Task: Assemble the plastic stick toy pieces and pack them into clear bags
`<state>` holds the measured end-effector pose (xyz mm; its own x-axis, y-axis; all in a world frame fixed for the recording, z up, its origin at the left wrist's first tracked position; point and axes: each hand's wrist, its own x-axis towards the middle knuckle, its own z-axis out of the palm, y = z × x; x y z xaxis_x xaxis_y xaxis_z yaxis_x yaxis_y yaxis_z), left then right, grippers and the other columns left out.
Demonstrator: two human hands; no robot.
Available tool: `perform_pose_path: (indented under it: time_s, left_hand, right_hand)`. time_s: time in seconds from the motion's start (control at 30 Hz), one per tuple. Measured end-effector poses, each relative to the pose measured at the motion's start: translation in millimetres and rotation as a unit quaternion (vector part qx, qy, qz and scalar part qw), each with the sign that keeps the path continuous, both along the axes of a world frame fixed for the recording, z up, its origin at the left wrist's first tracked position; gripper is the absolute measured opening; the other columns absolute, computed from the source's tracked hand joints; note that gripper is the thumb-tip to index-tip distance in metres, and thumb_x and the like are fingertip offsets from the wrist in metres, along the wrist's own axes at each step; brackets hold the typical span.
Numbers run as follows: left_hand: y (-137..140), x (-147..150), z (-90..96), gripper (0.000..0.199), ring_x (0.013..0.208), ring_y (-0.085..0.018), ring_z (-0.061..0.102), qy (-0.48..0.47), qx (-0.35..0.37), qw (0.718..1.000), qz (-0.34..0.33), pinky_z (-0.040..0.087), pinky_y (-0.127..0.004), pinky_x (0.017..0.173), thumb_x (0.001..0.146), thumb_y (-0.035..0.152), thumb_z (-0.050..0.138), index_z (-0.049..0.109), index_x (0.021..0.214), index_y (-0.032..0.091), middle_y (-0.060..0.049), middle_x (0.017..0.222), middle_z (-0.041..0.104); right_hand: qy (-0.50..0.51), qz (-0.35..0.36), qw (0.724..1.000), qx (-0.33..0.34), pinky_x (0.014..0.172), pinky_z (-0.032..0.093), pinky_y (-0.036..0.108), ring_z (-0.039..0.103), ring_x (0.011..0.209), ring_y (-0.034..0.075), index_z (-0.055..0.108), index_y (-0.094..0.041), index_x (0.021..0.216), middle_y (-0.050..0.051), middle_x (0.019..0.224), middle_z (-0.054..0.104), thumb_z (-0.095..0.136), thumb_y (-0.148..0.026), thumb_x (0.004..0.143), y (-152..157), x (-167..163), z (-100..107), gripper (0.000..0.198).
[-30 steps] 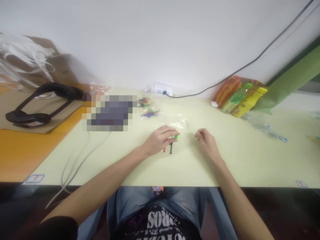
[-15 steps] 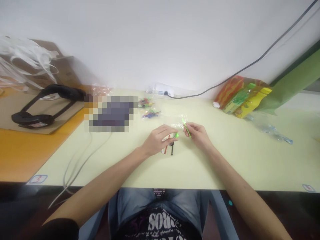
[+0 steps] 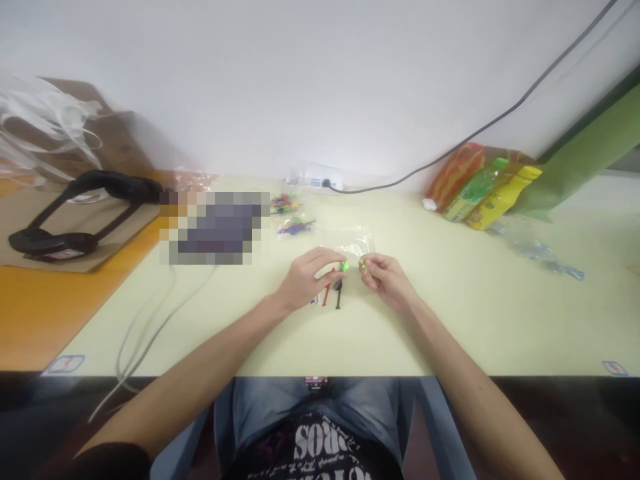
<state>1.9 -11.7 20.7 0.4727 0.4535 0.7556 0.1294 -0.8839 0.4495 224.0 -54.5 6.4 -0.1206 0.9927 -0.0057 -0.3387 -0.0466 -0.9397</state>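
My left hand pinches a small bright green plastic piece between thumb and fingers. My right hand is closed on a thin green plastic stick, its upper end pointing toward the left hand's piece; a small gap separates the two. On the table below my left hand lie a red stick piece and a black stick piece, with white and blue bits partly hidden by the hand. A clear plastic bag lies just beyond both hands.
Bags of coloured plastic parts lie farther back. A blurred-out dark device and cables are at left, beside a black frame-like headset. Bottles and crumpled clear plastic sit at right. A cord runs along the wall.
My right hand has come slightly lower and turned the green stick, bringing its tip nearer the left hand's piece. The whole view has shifted a little.
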Motion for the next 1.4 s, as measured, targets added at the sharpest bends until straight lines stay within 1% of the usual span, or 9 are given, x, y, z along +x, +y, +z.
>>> perform_pose_path:
  time_s: [0.07,0.2,0.43,0.57,0.73,0.93,1.1,1.27,1.4]
  left_hand:
    - [0,0,0.4,0.021,0.099,-0.02,0.071,-0.005,-0.01,1.0,0.008,0.059,-0.036,0.09,0.093,0.029,0.072,0.07,0.113,0.02,-0.01,0.107,0.074]
    - [-1,0,1.9,0.02,0.1,-0.02,0.071,-0.017,-0.023,0.999,0.015,0.058,-0.035,0.092,0.093,0.029,0.072,0.072,0.11,0.019,-0.011,0.108,0.074]
    - [-3,2,3.4,0.018,0.093,-0.019,0.072,-0.025,-0.056,0.998,0.005,0.06,-0.032,0.085,0.092,0.029,0.073,0.075,0.106,0.018,-0.01,0.103,0.075]
    - [-4,4,3.3,0.018,0.093,-0.019,0.072,-0.026,-0.072,0.997,-0.003,0.06,-0.032,0.085,0.092,0.03,0.074,0.076,0.105,0.018,-0.01,0.102,0.075]
    - [-6,5,3.3,0.019,0.091,-0.018,0.073,-0.021,-0.075,0.997,-0.022,0.062,-0.031,0.082,0.091,0.031,0.074,0.076,0.104,0.017,-0.01,0.102,0.075]
    - [-7,6,2.5,0.019,0.088,-0.018,0.073,-0.023,-0.084,0.996,-0.018,0.062,-0.03,0.08,0.09,0.032,0.075,0.076,0.102,0.017,-0.01,0.098,0.076]
    - [-7,5,4.2,0.016,0.085,-0.018,0.074,-0.014,-0.087,0.996,-0.021,0.061,-0.03,0.08,0.091,0.029,0.074,0.076,0.103,0.018,-0.009,0.097,0.076]
    - [-9,5,3.3,0.017,0.086,-0.019,0.074,-0.008,-0.078,0.996,-0.03,0.06,-0.031,0.08,0.09,0.03,0.075,0.076,0.104,0.019,-0.009,0.097,0.077]
    - [-12,9,1.1,0.015,0.083,-0.018,0.074,-0.023,-0.093,0.995,-0.036,0.06,-0.029,0.077,0.09,0.028,0.075,0.077,0.102,0.019,-0.009,0.094,0.077]
  right_hand:
    - [0.007,0.008,1.0,-0.011,0.047,0.03,0.025,0.042,0.048,0.007,0.071,-0.018,0.091,0.0,0.07,0.061,0.087,-0.045,0.076,0,0,0,0.034]
    - [0.039,0.027,0.999,-0.024,0.055,0.04,0.027,0.049,0.055,0.009,0.074,-0.02,0.094,0.0,0.073,0.064,0.089,-0.038,0.074,-2,1,4,0.03]
    - [0.039,0.039,0.998,-0.005,0.071,0.051,0.033,0.062,0.066,0.015,0.074,-0.022,0.09,0.001,0.076,0.07,0.092,-0.038,0.069,-4,-4,7,0.032]
    - [0.033,0.063,0.997,0.007,0.075,0.052,0.033,0.065,0.067,0.016,0.07,-0.022,0.086,0.001,0.075,0.071,0.091,-0.039,0.071,-5,-9,5,0.031]
    - [0.027,0.064,0.997,0.017,0.078,0.053,0.033,0.065,0.068,0.015,0.069,-0.02,0.085,0.001,0.079,0.071,0.09,-0.041,0.072,-5,-12,2,0.032]
    - [0.023,0.072,0.997,0.014,0.078,0.053,0.033,0.067,0.07,0.016,0.069,-0.02,0.086,0.002,0.081,0.072,0.089,-0.04,0.073,-5,-12,1,0.031]
    - [0.027,0.077,0.997,0.016,0.087,0.053,0.036,0.07,0.077,0.017,0.068,-0.02,0.083,0.001,0.083,0.072,0.089,-0.037,0.074,-4,-13,0,0.028]
    - [-0.002,0.062,0.998,0.014,0.079,0.053,0.031,0.067,0.074,0.016,0.065,-0.02,0.076,0.001,0.077,0.071,0.091,-0.038,0.07,-4,-12,-2,0.033]
    - [0.007,0.084,0.996,0.003,0.076,0.054,0.032,0.068,0.071,0.017,0.065,-0.02,0.076,0.0,0.073,0.07,0.093,-0.039,0.066,-3,-9,-3,0.035]
